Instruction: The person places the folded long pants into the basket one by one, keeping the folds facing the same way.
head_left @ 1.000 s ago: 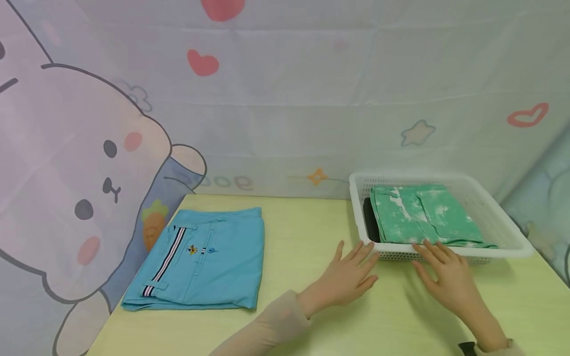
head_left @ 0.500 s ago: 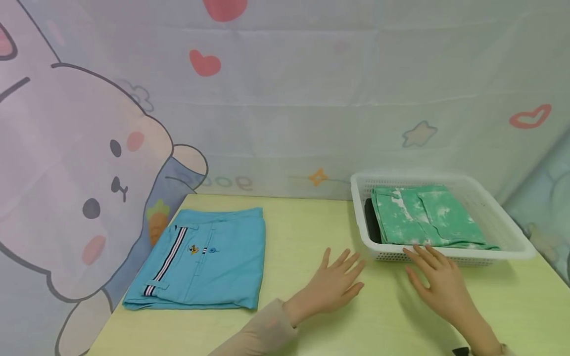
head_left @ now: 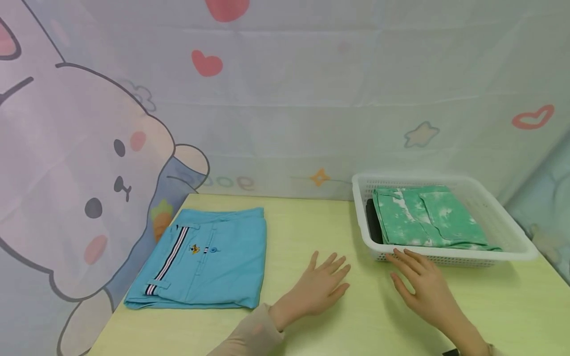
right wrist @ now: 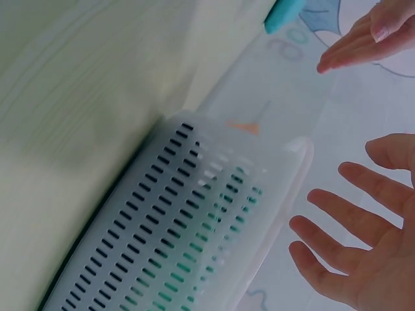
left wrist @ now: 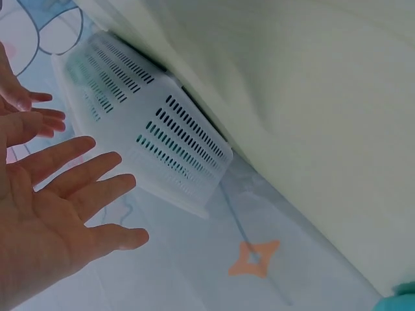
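Between the blue garment and the basket, my left hand [head_left: 313, 289] hovers over the table with its fingers spread and nothing in it. My right hand [head_left: 423, 287] is in front of the white basket [head_left: 518, 240], fingers extended near the front rim; the right wrist view shows this hand [right wrist: 369, 240] apart from the basket wall. In the basket lies a folded green-and-white tie-dyed garment [head_left: 427, 217], over a black item [head_left: 373, 222] that shows at its left edge. Folded light-blue pants [head_left: 231, 267] with a striped waistband lie flat on the left.
The pale yellow-green table [head_left: 307, 227] carries everything, with bare surface between the pants and the basket. Behind it hangs a curtain [head_left: 285, 123] printed with a cartoon bear, hearts and stars.
Both hands have drawn back from the basket's front rim, moving left and toward me. The basket and both garments stay where they were; the view has shifted slightly.
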A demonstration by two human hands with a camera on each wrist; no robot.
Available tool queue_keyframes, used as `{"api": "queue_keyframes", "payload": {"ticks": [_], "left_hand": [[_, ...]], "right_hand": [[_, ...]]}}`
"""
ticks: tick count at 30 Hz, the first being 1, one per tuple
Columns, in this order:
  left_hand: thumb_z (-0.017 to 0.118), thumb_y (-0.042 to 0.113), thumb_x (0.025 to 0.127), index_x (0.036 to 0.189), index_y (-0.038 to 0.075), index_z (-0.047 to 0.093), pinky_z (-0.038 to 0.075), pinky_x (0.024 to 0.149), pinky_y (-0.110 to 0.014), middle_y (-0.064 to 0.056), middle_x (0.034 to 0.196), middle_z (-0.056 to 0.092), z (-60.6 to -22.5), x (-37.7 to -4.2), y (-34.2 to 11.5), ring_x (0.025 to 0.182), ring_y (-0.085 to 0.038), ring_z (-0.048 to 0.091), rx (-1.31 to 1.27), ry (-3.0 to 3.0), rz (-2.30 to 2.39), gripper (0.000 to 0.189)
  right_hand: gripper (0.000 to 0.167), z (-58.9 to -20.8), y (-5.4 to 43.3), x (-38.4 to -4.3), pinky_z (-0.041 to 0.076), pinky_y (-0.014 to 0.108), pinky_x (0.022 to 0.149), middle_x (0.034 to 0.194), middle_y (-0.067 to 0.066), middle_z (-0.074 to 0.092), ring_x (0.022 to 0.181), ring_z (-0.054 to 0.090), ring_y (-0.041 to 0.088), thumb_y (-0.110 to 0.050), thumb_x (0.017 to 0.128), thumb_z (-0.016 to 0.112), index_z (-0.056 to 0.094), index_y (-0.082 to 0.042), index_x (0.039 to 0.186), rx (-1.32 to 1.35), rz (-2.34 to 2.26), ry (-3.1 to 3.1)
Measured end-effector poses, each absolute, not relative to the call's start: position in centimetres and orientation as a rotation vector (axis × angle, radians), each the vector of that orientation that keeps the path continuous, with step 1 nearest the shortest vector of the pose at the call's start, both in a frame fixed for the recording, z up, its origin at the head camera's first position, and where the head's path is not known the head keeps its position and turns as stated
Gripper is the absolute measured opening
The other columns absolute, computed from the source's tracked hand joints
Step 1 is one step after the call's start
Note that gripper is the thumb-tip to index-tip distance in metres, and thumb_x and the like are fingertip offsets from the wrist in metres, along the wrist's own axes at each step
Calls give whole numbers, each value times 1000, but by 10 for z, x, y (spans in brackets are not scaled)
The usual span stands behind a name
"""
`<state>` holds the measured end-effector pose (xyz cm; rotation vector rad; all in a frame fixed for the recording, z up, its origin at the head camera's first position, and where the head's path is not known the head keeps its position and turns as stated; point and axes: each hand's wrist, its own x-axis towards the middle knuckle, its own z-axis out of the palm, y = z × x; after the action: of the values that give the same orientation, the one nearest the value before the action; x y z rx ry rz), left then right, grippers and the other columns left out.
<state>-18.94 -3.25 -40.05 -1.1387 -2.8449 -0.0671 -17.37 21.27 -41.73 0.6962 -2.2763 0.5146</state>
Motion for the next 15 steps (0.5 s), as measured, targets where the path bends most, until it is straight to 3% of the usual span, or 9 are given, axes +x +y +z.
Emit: {"api": "queue_keyframes", "payload": {"ticks": [8, 15], "left_hand": [[36, 33, 96, 132, 15, 44, 24, 106, -53, -2, 138, 42, -388, -193, -46, 129, -19, 37, -1084, -2842, -143, 41], [37, 32, 96, 132, 14, 44, 23, 106, -53, -2, 137, 44, -382, -196, -55, 128, -20, 40, -1022, -2878, -219, 41]], "right_hand": [[31, -423, 197, -177, 43, 46, 82, 109, 15, 63, 103, 53, 31, -28, 88, 51, 63, -7, 108, 778, 525, -2267], [30, -422, 183, -179, 46, 45, 78, 110, 13, 63, 101, 54, 28, -26, 89, 52, 63, -7, 109, 826, 538, -2245]]}}
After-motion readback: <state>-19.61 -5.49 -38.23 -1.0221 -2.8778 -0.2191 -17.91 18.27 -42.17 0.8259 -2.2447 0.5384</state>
